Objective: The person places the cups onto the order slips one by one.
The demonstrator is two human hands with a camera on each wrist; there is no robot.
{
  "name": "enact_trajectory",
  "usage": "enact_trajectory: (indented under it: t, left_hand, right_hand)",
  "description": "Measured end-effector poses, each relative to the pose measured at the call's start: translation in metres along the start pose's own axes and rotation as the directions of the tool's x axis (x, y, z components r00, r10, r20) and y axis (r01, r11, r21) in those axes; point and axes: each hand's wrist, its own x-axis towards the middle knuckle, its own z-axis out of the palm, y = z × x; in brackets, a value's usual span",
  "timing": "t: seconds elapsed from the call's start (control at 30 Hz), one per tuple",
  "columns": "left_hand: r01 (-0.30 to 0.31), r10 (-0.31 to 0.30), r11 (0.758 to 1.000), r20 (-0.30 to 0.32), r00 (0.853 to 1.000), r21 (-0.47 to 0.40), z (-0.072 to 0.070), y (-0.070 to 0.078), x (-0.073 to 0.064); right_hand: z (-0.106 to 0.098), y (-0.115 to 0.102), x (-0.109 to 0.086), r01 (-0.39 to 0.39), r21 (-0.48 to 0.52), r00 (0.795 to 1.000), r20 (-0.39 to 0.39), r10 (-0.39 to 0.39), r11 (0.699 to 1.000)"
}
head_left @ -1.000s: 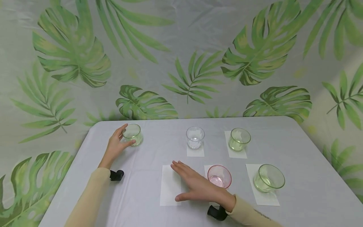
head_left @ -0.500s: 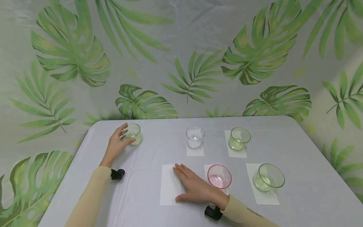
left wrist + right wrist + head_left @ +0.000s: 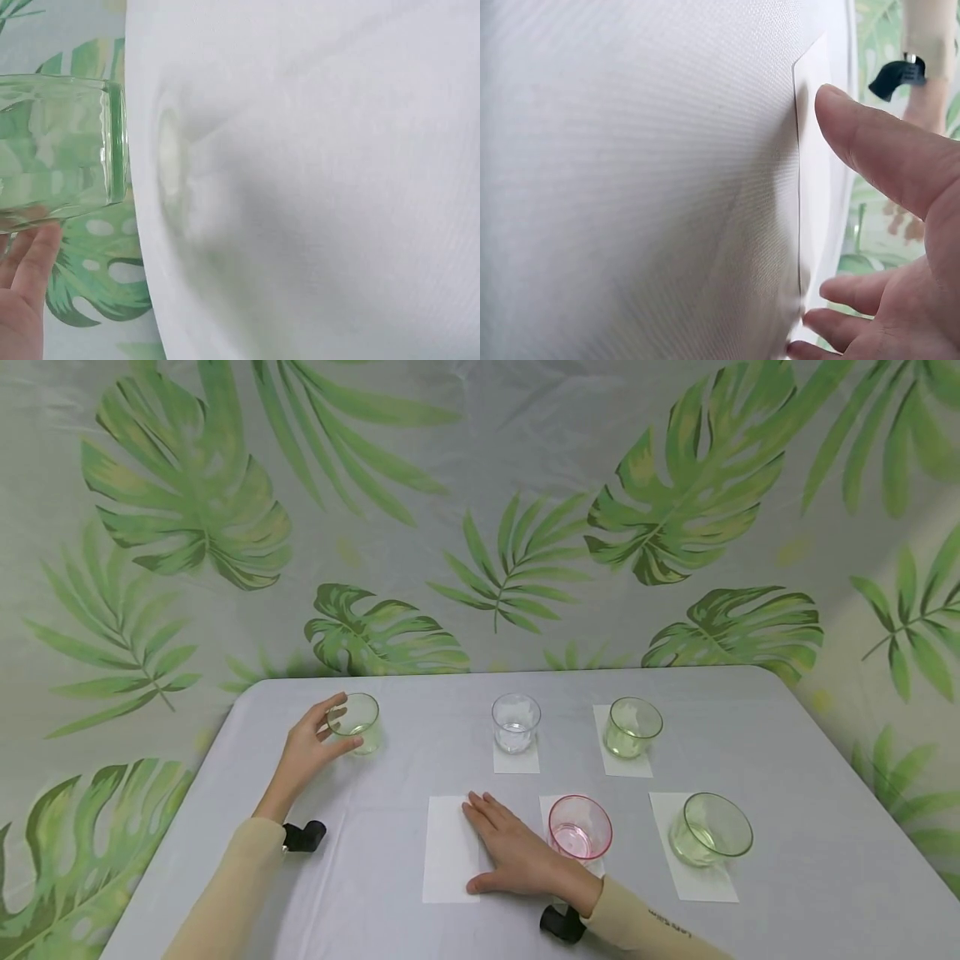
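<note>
My left hand (image 3: 306, 752) grips a pale green glass cup (image 3: 367, 727) from its left side, near the table's back left. In the left wrist view the cup (image 3: 52, 142) hangs just above the tablecloth, a gap below its base and a faint green shadow under it. Fingers (image 3: 34, 266) curve along its side. My right hand (image 3: 517, 856) has its fingers straight and spread, thumb apart, over the right edge of a white paper rectangle (image 3: 448, 860). Seen from the right wrist, thumb and fingertips are right at that paper (image 3: 815, 180), with nothing held.
A pink-rimmed cup (image 3: 580, 839) stands on paper just behind my right wrist. Further back are a clear cup (image 3: 516, 727) and a green cup (image 3: 633, 731) on their papers. Another green cup (image 3: 712, 835) stands front right. A leaf-print cloth (image 3: 510, 560) hangs behind the table (image 3: 810, 827).
The left hand has lifted the green cup and moved it slightly right and nearer. My right hand has lowered and shifted only slightly, fingers still straight.
</note>
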Motion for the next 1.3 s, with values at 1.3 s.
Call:
enact_trajectory:
  t: [1.3]
  left_hand:
    - [-0.188,0.228,0.969,0.297,0.927,-0.158,0.05,0.058,-0.06]
  right_hand:
    - [0.002,0.001,0.002,-0.011,-0.133,1.0,-0.005,0.01,0.991]
